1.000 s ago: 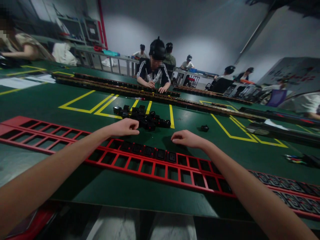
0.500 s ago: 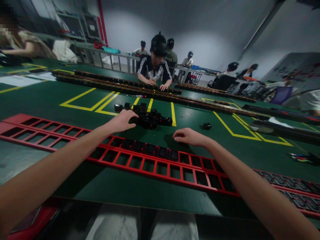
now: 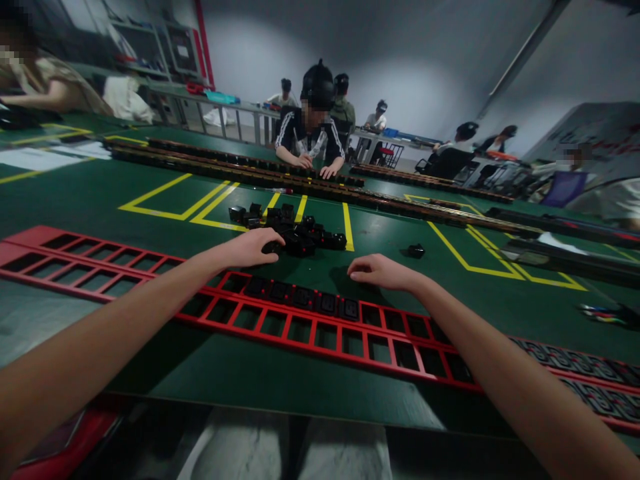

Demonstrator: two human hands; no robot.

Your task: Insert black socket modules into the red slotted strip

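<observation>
My left hand is at the near edge of a loose pile of black sockets. Its fingers and thumb curl around a dark patch; whether a socket is in them is hard to make out. My right hand hangs over the green table behind the frame, fingers loosely curled in, with nothing visible in them. In front of both hands lies a long red frame with two rows of square openings. Several black sockets sit side by side in its far row, between my hands.
A single black socket lies right of the pile. Grey-faced sockets fill the frame's right end. Long dark rails cross the table behind, where a co-worker works. Loose wires lie at far right.
My left hand has shifted slightly right and toward me along the pile's near edge. My right hand has hardly moved.
</observation>
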